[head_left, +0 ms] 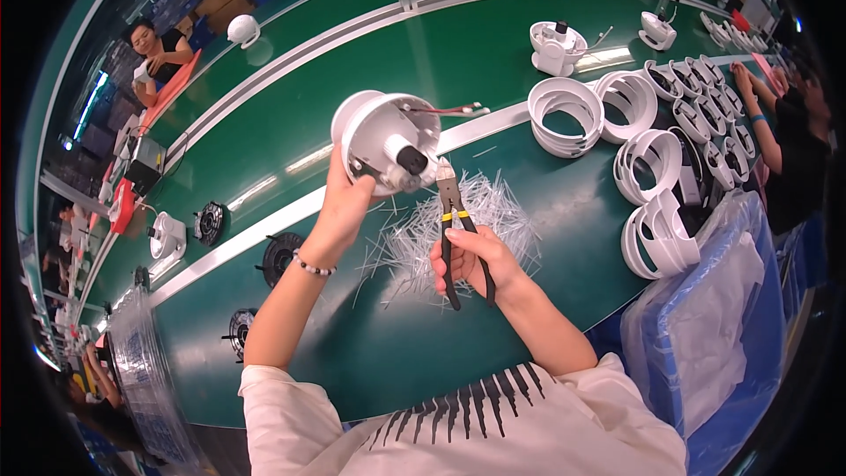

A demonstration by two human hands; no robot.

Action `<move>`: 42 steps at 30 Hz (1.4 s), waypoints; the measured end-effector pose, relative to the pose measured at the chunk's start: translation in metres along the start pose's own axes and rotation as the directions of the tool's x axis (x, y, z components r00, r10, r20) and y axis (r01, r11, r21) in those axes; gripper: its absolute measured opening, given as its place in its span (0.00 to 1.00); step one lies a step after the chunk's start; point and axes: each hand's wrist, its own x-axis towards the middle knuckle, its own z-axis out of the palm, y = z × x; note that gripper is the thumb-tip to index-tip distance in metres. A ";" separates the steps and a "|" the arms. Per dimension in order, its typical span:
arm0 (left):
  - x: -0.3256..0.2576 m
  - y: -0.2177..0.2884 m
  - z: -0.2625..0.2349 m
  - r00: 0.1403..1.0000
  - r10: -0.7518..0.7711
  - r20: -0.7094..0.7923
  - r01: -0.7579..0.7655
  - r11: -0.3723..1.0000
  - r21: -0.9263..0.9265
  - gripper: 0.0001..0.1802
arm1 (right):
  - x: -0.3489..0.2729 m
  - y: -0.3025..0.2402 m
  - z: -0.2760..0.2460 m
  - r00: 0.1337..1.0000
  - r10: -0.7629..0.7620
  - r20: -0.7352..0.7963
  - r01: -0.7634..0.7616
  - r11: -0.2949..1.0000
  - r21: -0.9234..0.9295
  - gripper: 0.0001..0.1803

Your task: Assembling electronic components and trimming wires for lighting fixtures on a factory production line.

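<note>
My left hand point(345, 204) grips a white camera housing point(372, 143) from below and holds it up over the table. Inside its round shell sits a black lens, and thin wires with small connectors stick out to the right. In my right hand point(480, 256) is a pair of cutting pliers point(450, 203) with black handles and yellow bands. Their jaws point up, close to the right of the housing's rim; I cannot tell whether they touch it. Beneath both hands spreads a loose pile of clear thin cable ties point(507, 229).
White plastic rings point(566, 119) stand in stacks at the right, beside a blue bin point(705, 317) lined with plastic. Black round parts point(280, 257) lie at the left. More camera units point(557, 46) rest on the green conveyor point(352, 44). Co-workers point(159, 55) sit at the far left and right.
</note>
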 end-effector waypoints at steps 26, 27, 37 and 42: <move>-0.067 -0.002 -0.100 0.961 0.203 -0.189 -0.147 0.950 0.276 0.15 | -0.036 0.069 0.054 0.893 -0.075 0.443 0.429 -0.152 -0.890 0.31; -0.090 -0.010 -0.105 0.928 0.346 -0.142 -0.262 0.873 0.411 0.11 | -0.037 0.079 0.056 0.877 -0.042 0.478 0.465 -0.174 -0.868 0.32; -0.173 -0.073 -0.105 0.735 0.677 0.029 -0.529 0.546 0.650 0.07 | -0.013 0.084 0.038 0.676 -0.156 0.721 0.679 -0.248 -0.690 0.28; -0.173 -0.063 -0.123 0.847 0.529 0.041 -0.412 0.606 0.680 0.07 | 0.053 -0.057 -0.003 0.596 -0.730 0.334 -0.050 -0.449 -0.892 0.18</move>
